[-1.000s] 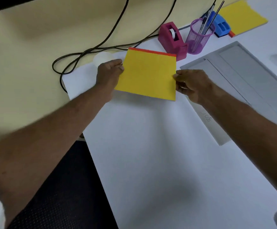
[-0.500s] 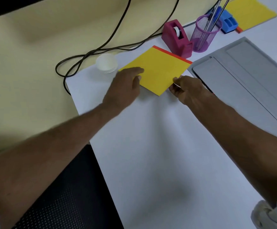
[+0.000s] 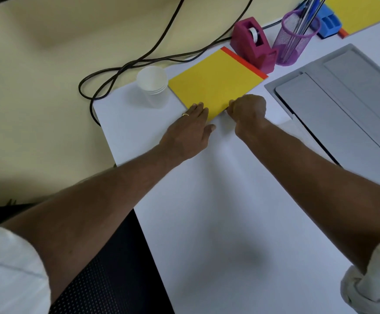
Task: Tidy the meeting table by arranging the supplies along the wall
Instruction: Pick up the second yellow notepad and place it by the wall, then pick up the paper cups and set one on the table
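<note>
A yellow notepad (image 3: 216, 82) with an orange binding strip lies flat on the white table (image 3: 218, 211), near the far edge by the wall. My left hand (image 3: 190, 130) rests on the pad's near corner with straight fingers. My right hand (image 3: 248, 111) sits at the same corner from the right, fingers curled and pinching the pad's edge. Beside the pad stand a stack of white paper cups (image 3: 154, 86) on its left and a magenta tape dispenser (image 3: 253, 45) on its right.
A purple mesh pen holder (image 3: 294, 40) with pens, a blue stapler-like item (image 3: 328, 23) and a second yellow pad (image 3: 361, 12) line the wall further right. A grey cable hatch (image 3: 343, 105) is set in the table. Black cables (image 3: 121, 69) loop behind. A black chair (image 3: 107, 279) is below left.
The pad has been pushed farther toward the wall, between the cups and the tape dispenser. My left hand slid from the pad's left side to its near corner, close to my right hand.
</note>
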Available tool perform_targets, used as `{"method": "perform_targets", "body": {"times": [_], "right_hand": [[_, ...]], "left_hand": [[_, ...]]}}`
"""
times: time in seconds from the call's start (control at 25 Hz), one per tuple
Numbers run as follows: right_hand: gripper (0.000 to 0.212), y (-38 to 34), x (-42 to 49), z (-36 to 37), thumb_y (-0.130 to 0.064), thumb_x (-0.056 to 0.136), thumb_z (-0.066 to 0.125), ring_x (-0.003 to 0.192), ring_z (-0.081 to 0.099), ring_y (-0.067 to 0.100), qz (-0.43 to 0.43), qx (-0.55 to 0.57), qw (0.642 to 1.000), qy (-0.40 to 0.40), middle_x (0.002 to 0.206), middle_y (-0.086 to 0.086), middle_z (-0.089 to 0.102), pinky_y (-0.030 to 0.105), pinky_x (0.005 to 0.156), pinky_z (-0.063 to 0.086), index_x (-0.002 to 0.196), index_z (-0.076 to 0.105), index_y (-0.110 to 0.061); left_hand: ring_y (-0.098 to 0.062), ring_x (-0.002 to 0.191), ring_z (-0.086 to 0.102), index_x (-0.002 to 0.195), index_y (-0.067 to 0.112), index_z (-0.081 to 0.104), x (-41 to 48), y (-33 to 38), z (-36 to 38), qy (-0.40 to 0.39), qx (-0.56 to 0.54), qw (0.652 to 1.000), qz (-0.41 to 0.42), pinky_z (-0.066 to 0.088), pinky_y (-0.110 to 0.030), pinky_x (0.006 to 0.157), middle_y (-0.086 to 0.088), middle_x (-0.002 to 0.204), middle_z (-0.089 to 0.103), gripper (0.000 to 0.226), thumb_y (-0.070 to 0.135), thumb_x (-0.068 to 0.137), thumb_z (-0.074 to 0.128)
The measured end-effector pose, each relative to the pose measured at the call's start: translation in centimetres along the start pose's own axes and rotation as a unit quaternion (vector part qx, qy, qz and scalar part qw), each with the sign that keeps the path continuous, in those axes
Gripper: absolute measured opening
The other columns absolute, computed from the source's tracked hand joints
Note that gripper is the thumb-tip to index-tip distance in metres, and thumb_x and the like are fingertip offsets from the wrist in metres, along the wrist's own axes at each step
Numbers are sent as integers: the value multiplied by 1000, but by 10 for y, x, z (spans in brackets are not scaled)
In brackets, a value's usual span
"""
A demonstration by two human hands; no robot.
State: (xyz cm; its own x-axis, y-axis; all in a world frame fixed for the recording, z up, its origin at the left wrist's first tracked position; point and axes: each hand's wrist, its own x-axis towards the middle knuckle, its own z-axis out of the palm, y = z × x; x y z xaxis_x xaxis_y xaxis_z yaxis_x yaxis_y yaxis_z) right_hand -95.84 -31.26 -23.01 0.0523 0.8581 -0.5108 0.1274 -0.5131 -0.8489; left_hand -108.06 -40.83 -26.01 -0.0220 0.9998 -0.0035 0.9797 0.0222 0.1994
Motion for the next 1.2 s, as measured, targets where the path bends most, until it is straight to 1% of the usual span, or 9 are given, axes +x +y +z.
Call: {"method": "perform_targets", "body": {"times": [0.04,0.16,0.28,0.36,0.76,0.84,0.96,1.04,1.2], "right_hand": [[11,5,-3,1,-3,90,53,99,54,25,-55,-66,996,24,105,11,57,35,90,48,91,58,-13],[49,18,-2,0,-7,95,50,141,41,29,-251,-285,925,-16,152,17,43,35,115,35,144,45,-2],[45,21,11,1,-6,98,43,146,34,34,-338,-495,792,-116,157,20,34,36,119,28,142,45,2],[44,19,17,0,-6,98,42,147,30,35,-342,-545,754,-133,159,20,30,44,120,28,141,45,2],[64,15,14,-2,-30,104,43,154,8,33,-392,-575,701,-158,165,17,12,48,125,18,156,17,-2],[62,13,-2,3,-24,103,48,154,11,32,-436,-528,713,-147,164,17,18,43,126,17,155,23,-2],[60,5,-24,19,-17,101,50,153,16,31,-479,-479,724,-128,162,16,25,37,125,18,153,27,-1],[59,-4,-40,34,-18,101,49,154,16,28,-484,-471,727,-129,162,14,26,35,125,17,154,26,-3],[57,-18,-60,61,-17,101,51,153,20,26,-497,-472,712,-149,161,12,31,32,123,19,153,30,-6]], "left_hand": [[-23,151,27,149,2,38,4,-2,3,-2,6,1000,-8,21,-31,122,-15,160,32,58,39,104,39],[-25,150,28,147,1,40,12,-7,6,-5,13,999,-39,25,-34,121,-16,159,33,57,37,103,41],[-28,151,24,149,-1,34,18,-7,7,-21,18,998,-61,25,-36,121,-19,160,30,58,35,104,39],[-29,152,22,150,-2,31,21,-9,6,-26,23,997,-69,23,-36,120,-20,160,27,58,35,105,35],[-33,153,17,154,-3,19,22,-12,-19,-40,165,985,-24,10,-44,126,-22,162,21,62,36,107,25],[-34,149,28,149,-1,34,20,-17,-45,-12,174,984,35,20,-45,123,-21,156,36,54,31,105,31],[-36,119,58,124,11,62,14,-39,-104,71,152,979,119,47,-46,95,-14,125,64,36,24,99,39],[-30,115,59,120,17,65,8,-64,-137,91,143,980,101,48,-41,90,-6,121,66,34,28,98,42],[-23,134,48,136,22,56,-10,-108,-153,9,117,993,12,41,-40,106,1,142,55,39,30,97,51]]}}
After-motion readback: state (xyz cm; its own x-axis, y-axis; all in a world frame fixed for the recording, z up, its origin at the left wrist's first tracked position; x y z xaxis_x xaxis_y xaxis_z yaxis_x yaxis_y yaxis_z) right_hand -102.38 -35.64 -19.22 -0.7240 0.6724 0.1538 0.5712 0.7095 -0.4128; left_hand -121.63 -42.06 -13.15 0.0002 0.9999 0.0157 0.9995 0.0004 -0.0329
